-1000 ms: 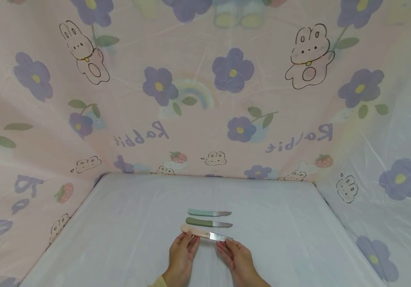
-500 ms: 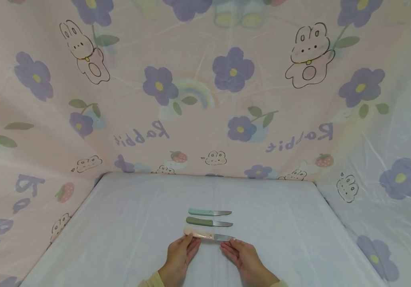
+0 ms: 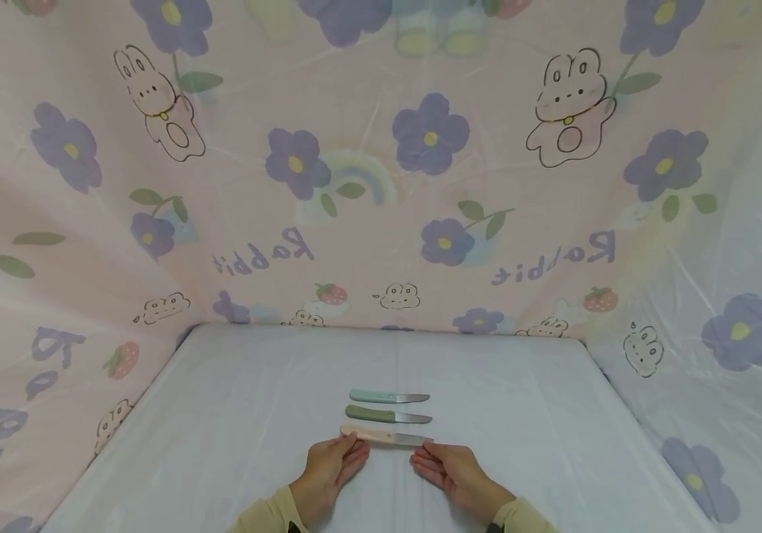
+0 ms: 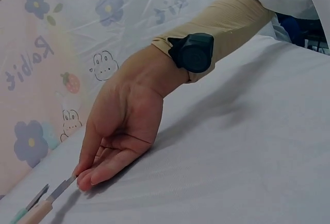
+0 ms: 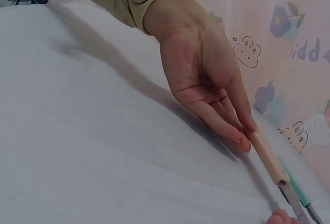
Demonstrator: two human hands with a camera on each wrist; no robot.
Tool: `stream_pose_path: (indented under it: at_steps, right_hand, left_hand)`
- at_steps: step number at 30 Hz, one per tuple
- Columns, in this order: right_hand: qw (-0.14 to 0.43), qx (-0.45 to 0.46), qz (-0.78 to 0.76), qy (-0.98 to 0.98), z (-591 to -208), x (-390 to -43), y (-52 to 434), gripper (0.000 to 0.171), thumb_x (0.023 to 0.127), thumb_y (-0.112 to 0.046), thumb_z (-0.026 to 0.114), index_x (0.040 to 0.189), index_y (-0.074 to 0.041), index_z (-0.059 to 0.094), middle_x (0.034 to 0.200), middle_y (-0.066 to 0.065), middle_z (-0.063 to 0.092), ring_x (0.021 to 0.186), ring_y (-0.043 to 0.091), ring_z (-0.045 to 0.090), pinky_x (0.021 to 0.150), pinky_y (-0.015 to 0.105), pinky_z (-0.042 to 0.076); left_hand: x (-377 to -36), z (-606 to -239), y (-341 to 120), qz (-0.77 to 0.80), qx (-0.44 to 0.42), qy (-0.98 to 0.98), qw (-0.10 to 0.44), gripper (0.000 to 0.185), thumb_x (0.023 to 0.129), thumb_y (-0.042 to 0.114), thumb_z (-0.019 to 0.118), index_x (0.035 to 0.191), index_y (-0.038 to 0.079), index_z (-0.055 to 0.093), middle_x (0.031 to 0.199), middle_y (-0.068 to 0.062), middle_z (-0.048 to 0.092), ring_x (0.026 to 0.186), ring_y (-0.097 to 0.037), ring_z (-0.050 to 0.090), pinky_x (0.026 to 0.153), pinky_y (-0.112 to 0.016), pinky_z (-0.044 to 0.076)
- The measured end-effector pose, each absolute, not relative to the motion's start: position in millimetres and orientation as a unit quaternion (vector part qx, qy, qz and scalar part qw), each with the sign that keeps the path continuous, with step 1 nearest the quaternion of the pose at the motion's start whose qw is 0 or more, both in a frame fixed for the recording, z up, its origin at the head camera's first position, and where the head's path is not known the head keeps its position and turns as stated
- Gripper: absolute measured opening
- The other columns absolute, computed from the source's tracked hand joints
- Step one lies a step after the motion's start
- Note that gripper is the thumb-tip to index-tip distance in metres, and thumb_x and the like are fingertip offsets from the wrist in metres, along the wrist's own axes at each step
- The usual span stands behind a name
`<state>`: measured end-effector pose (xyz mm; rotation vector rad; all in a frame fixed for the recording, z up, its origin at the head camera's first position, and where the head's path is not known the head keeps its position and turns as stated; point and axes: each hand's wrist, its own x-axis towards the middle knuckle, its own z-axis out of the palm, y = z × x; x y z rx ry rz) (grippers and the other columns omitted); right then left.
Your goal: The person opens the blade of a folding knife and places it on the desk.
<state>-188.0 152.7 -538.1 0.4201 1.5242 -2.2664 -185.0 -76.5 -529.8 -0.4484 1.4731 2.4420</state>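
Hands relaxed, fingers straight: left hand (image 3: 329,469) touches pink knife (image 3: 381,435) handle; right hand (image 3: 451,469) seemingly at blade tip.

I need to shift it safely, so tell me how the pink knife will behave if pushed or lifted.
Probably stiff: the pink knife lies straight from handle to metal blade. Slim, so likely light. Flat on the smooth white sheet, it should slide, not roll. The left hand touches its handle, the right hand is at its blade tip.
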Motion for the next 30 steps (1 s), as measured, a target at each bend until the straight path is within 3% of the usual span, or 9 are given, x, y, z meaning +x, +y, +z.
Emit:
stream_pose_path:
  at_steps: [8, 30]
  right_hand:
    - [0.196, 0.159, -0.795, 0.552, -536, -190, 153, 0.032, 0.094, -0.006, 0.053, 0.115, 0.018, 0.046, 0.088, 0.016, 0.068, 0.086, 0.025, 0.067, 0.082, 0.035, 0.052]
    - [0.208, 0.196, -0.770, 0.571, -534, -195, 154, 0.031, 0.095, -0.008, 0.052, 0.115, 0.015, 0.049, 0.087, 0.018, 0.069, 0.082, 0.025, 0.068, 0.078, 0.038, 0.054]
  left_hand:
    - [-189, -534, -80, 0.821, -0.176, 0.524, 0.143, 0.036, 0.093, 0.006, 0.056, 0.114, -0.020, 0.043, 0.089, -0.017, 0.065, 0.083, -0.023, 0.067, 0.080, -0.032, 0.053]
    - [-201, -533, -98, 0.773, -0.138, 0.578, 0.221, 0.033, 0.093, 0.008, 0.057, 0.111, -0.019, 0.050, 0.083, -0.015, 0.068, 0.080, -0.021, 0.067, 0.078, -0.033, 0.054]
